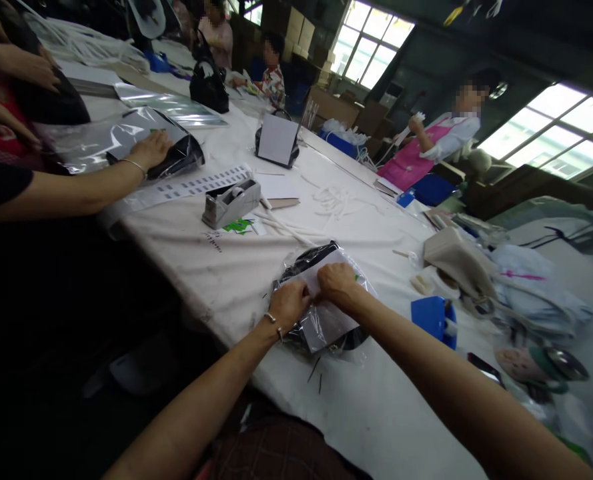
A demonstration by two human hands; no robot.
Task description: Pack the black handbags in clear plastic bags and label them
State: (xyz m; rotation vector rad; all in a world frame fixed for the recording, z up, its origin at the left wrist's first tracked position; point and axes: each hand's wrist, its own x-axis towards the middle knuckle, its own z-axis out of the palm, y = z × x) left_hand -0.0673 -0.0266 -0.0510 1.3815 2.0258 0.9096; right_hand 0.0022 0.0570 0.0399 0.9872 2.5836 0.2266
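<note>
On the white-covered table before me lies a black item, probably a handbag [312, 337], inside a clear plastic bag [326, 335] with a pale sheet [343, 320] over it. My left hand [290, 305], a bracelet at its wrist, is closed with its fingertips gathered on the plastic near the middle. Right beside it, my right hand [339, 283] is curled shut, its knuckles up and its fingers bent down to the same spot. Both seem to pinch the plastic; their fingertips are partly hidden. A bit of green shows by my right wrist.
A tape dispenser [232, 202] stands at the table's left edge beside a sheet of labels [201, 185]. Left of it, another person's hand [152, 148] presses a similar wrapped package [183, 160]. At right are a blue holder [432, 320], a beige bag [456, 260] and a jar [541, 365].
</note>
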